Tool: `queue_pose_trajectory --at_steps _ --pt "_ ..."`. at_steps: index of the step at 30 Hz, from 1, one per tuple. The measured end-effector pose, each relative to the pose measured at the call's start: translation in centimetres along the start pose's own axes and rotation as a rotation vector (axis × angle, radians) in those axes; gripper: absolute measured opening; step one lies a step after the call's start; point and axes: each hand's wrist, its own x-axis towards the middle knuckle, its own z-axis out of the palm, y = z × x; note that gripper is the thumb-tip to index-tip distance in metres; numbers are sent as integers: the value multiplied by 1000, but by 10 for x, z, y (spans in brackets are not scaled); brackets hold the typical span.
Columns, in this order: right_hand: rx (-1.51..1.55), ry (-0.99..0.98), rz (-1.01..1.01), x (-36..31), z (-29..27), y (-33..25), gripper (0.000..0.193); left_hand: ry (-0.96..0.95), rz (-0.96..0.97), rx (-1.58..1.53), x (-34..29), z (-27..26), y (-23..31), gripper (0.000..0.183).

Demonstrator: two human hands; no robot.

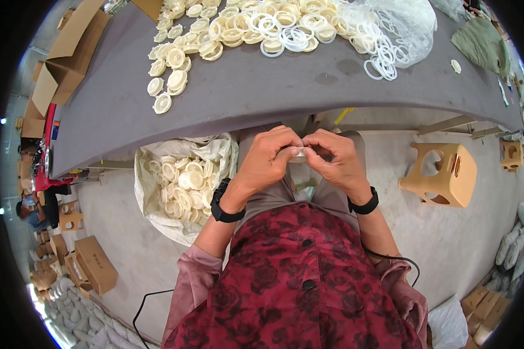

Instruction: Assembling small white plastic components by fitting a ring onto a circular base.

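Note:
My left hand [269, 156] and my right hand [335, 158] meet above my lap, just off the table's near edge. Between the pinched thumbs and forefingers of both is a small cream plastic cap [298, 157], mostly hidden by the fingers. Whether a ring sits on it cannot be made out. A pile of round cream caps [177, 58] spreads over the grey-covered table [215, 93] ahead. Translucent white rings [295, 38] lie on that pile, and more rings [384, 61] spill from a clear plastic bag [410, 35].
A white woven sack [148, 200] full of cream caps stands on the floor at my left. To the right is a tan plastic stool [457, 174]. Cardboard boxes [95, 264] lie at lower left; another person [36, 212] sits far left. Green cloth [480, 45] rests at the table's right.

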Motion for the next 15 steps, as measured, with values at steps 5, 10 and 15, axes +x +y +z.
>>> queue_pose_trajectory --at_steps 5,10,15 --pt "397 138 161 -1 11 11 14 7 -318 -248 6 0 -1 12" --pt "878 190 333 1 7 23 15 26 -325 -762 7 -3 -14 42" --pt "1067 312 364 -1 21 33 17 87 -248 -840 6 21 -14 58"
